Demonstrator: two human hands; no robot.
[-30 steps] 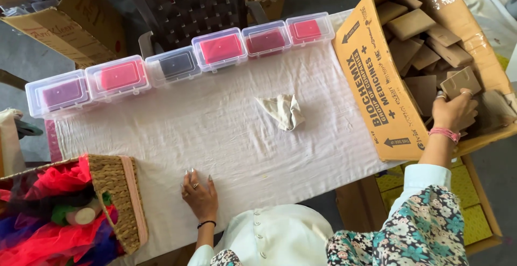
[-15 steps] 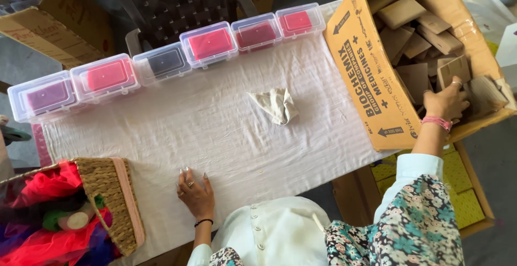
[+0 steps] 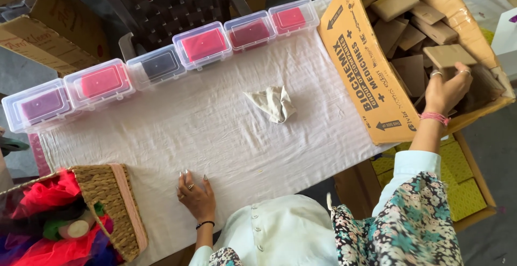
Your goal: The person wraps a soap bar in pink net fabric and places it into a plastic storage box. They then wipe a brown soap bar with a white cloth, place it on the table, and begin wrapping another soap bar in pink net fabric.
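My right hand (image 3: 446, 91) reaches into a large cardboard carton (image 3: 360, 77) at the table's right end and grips a flat brown box (image 3: 448, 56), lifted a little above several similar brown boxes inside. My left hand (image 3: 195, 193) rests flat on the white tablecloth (image 3: 215, 131) near the front edge, fingers spread, holding nothing. A small crumpled cream cloth (image 3: 273, 103) lies in the middle of the table.
Several clear plastic boxes (image 3: 202, 45) with pink, dark and purple contents line the far edge. A woven basket (image 3: 110, 206) with bright fabric sits at the front left. Cardboard boxes (image 3: 43, 34) stand at the far left, and a crate of yellow packs (image 3: 463, 196) sits below right.
My right hand has closed on a brown box and raised it slightly inside the carton. My left hand stays on the cloth. The view has shifted a little.
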